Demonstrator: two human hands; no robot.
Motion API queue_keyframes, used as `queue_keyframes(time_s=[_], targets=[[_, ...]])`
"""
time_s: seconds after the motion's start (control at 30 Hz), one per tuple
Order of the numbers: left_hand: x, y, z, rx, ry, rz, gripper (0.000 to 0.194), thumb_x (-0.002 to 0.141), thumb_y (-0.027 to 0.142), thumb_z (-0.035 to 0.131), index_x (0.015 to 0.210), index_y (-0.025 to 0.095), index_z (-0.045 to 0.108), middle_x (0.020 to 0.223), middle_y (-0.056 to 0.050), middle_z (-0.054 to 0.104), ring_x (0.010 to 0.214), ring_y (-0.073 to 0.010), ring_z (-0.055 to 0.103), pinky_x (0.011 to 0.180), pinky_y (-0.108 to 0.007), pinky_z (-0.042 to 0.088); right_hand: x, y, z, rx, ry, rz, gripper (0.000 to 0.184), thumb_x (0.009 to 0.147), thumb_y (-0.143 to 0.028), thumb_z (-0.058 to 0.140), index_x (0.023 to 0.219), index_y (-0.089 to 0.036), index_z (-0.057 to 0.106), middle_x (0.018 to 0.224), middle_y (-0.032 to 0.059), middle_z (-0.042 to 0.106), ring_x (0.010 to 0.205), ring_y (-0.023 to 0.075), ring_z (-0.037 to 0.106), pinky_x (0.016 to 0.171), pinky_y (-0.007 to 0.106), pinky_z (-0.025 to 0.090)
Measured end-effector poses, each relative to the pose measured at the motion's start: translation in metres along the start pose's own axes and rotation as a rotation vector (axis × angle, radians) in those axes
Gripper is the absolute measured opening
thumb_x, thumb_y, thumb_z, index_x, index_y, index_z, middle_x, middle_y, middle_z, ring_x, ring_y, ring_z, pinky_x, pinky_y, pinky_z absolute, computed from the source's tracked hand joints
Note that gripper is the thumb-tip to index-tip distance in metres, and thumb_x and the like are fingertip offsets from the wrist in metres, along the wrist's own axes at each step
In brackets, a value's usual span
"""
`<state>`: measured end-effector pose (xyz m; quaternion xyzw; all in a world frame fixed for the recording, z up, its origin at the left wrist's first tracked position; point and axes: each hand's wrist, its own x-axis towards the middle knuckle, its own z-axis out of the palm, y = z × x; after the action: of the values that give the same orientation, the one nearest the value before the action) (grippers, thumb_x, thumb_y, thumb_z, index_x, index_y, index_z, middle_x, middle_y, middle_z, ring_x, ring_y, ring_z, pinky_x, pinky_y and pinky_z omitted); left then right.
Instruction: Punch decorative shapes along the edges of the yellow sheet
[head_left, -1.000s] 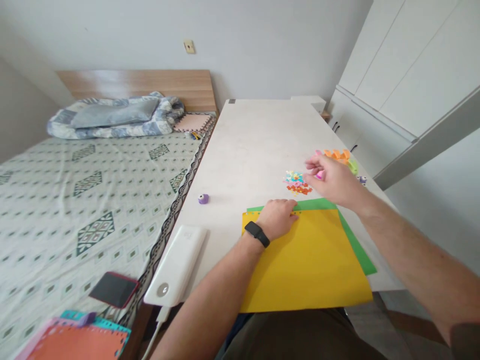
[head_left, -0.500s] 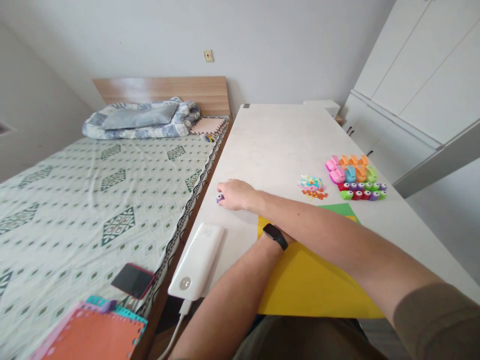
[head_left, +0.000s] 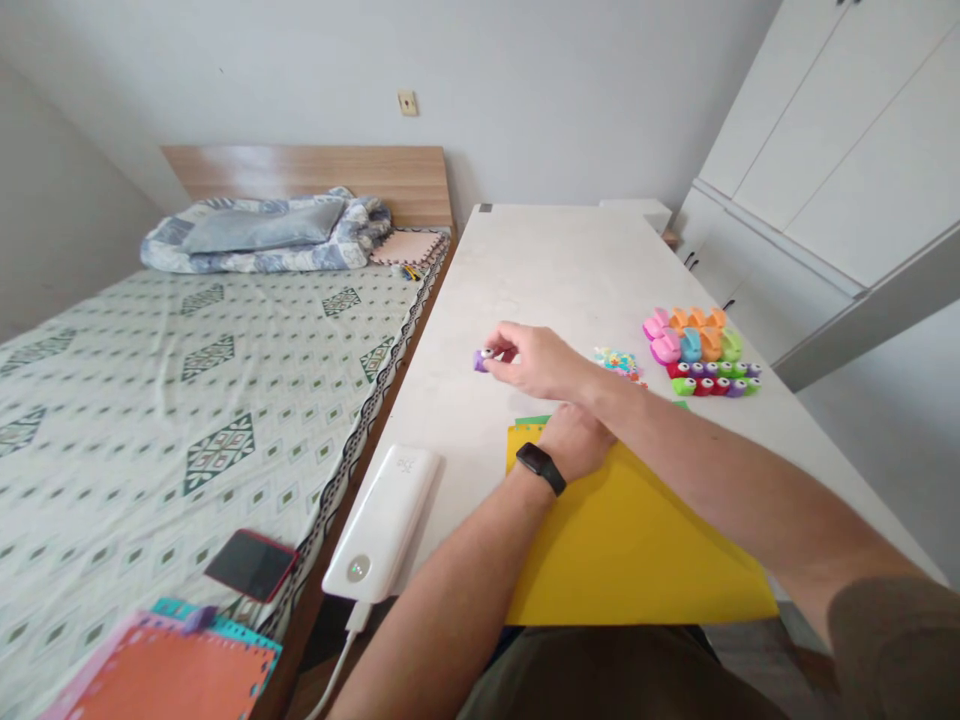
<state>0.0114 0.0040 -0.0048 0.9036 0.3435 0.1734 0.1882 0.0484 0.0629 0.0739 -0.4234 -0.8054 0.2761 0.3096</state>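
A small purple craft punch with a white top (head_left: 481, 361) is pinched between the thumb and fingers of my right hand (head_left: 529, 357), over the left part of the white table. My right forearm crosses above my left hand (head_left: 577, 442), which lies at the top edge of a yellow paper sheet (head_left: 637, 560). The left fingers are mostly hidden behind that forearm, so their grip does not show. Holes line the sheet's upper left edge, and a bit of green paper (head_left: 534, 421) peeks out behind it.
Colourful craft punches (head_left: 697, 350) stand in rows at the right, near a pile of paper cutouts (head_left: 616, 361). A white power bank (head_left: 384, 520) with a cable lies at the table's left edge. On the bed are a phone (head_left: 252, 564) and punched coloured sheets (head_left: 172, 670).
My right hand has moved right and slightly farther from me with the purple punch. More of my left hand now shows. The view has shifted slightly.
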Motion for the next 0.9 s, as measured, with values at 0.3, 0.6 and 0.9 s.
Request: queue_keyframes(time_s=[0.3, 0.6, 0.9], targets=[[0.006, -0.002, -0.003, 0.043, -0.034, -0.009, 0.022, 0.096, 0.029, 0.052, 0.103, 0.021, 0.071, 0.096, -0.007, 0.072, 0.091, -0.0231, 0.069, 0.085, -0.035, 0.053, -0.132, 0.097, -0.115, 0.112, 0.118, 0.258, 0.028, 0.079, -0.031, 0.075, 0.104, -0.022, 0.065, 0.092, 0.0045, 0.072, 0.077, 0.0180, 0.066, 0.066, 0.030, 0.053], [0.008, -0.003, -0.004, -0.024, -0.022, -0.036, 0.020, 0.096, 0.029, 0.053, 0.102, 0.020, 0.070, 0.096, -0.006, 0.072, 0.089, -0.0194, 0.067, 0.082, -0.029, 0.050, -0.165, 0.101, -0.105, -0.092, -0.001, 0.133, 0.030, 0.080, -0.022, 0.068, 0.109, -0.023, 0.071, 0.104, 0.0061, 0.070, 0.084, 0.0190, 0.065, 0.074, 0.032, 0.052], [0.009, -0.005, -0.001, -0.032, 0.001, -0.028, 0.016, 0.095, 0.025, 0.054, 0.098, 0.020, 0.069, 0.092, -0.005, 0.071, 0.086, -0.0188, 0.066, 0.080, -0.029, 0.049, -0.167, 0.102, -0.097, -0.115, -0.003, 0.104, 0.028, 0.081, -0.022, 0.068, 0.109, -0.023, 0.069, 0.109, 0.0066, 0.068, 0.096, 0.0210, 0.066, 0.084, 0.034, 0.053]])
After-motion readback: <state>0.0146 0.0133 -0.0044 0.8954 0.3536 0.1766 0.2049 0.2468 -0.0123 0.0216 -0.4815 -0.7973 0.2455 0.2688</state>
